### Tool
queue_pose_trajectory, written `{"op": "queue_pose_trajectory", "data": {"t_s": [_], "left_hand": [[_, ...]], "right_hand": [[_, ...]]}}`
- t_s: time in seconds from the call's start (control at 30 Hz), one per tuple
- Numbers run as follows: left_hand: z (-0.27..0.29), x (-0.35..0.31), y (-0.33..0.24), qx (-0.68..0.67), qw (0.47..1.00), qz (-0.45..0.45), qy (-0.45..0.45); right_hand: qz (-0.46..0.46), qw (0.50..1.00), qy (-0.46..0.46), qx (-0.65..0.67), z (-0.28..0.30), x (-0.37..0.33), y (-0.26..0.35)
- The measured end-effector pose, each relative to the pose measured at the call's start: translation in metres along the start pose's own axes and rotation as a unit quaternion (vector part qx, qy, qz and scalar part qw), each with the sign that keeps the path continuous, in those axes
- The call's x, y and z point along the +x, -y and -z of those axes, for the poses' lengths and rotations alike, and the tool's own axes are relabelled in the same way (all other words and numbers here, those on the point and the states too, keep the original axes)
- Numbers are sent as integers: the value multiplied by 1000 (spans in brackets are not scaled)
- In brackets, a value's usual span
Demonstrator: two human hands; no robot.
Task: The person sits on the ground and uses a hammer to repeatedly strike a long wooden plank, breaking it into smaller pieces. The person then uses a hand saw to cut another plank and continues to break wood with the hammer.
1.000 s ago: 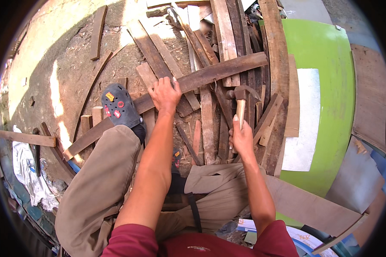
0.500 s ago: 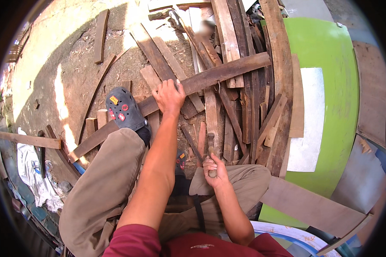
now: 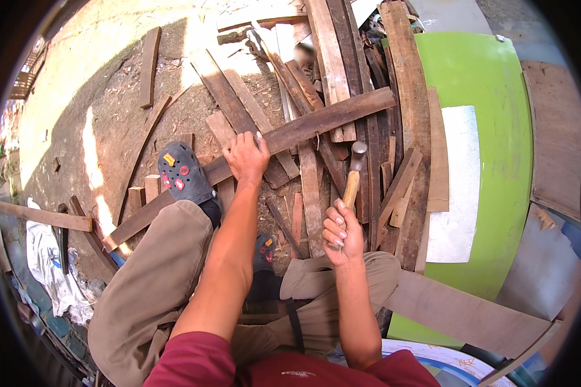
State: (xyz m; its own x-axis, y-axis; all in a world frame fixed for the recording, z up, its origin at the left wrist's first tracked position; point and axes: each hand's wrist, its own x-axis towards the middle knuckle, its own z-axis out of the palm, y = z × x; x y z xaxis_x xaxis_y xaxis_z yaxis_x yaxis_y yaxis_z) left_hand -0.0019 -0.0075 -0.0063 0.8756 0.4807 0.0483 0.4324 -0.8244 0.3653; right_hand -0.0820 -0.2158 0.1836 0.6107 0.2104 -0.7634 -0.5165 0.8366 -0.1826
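Observation:
My left hand (image 3: 246, 158) is closed around the middle of a long dark wooden plank (image 3: 329, 115), which slants from lower left up to the right across other boards. Something small and thin sticks out of the plank's near edge, right of that hand; I cannot make out what it is. A dark clog (image 3: 182, 171) with coloured charms, on my left foot, lies over the plank's left part. In my right hand (image 3: 343, 232) is a hammer (image 3: 352, 184), held by its wooden handle above my right knee. Its metal head points up and away, apart from the plank.
Loose boards (image 3: 226, 90) and a stack of old timber (image 3: 412, 103) lie ahead and to the right. Beyond the stack is a green panel (image 3: 507, 168) with a white sheet (image 3: 459, 187) on it. White cloth (image 3: 48, 258) lies at the left.
My right hand has lifted the hammer and shifted right, so its head now stands higher. My left hand keeps hold of the plank. The whole view has shifted slightly.

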Motion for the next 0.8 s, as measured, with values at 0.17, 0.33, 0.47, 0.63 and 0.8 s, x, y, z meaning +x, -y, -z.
{"op": "queue_pose_trajectory", "data": {"t_s": [0.17,0.33,0.47,0.63,0.8], "left_hand": [[-3,0,-2,12,1000,-13,-19],[-3,0,4,-5,1000,-12,-16],[1,0,1,8,1000,-19,-12],[-1,4,0,9,999,-27,-39],[-4,3,-1,-7,1000,-9,-13]], "right_hand": [[-114,928,-216,281,52,28,-32],[-156,952,-2,265,2,71,-28],[-84,991,72,71,-8,55,-55],[-163,956,-33,240,62,28,-91],[-1,935,-234,266,45,79,-73]]}}
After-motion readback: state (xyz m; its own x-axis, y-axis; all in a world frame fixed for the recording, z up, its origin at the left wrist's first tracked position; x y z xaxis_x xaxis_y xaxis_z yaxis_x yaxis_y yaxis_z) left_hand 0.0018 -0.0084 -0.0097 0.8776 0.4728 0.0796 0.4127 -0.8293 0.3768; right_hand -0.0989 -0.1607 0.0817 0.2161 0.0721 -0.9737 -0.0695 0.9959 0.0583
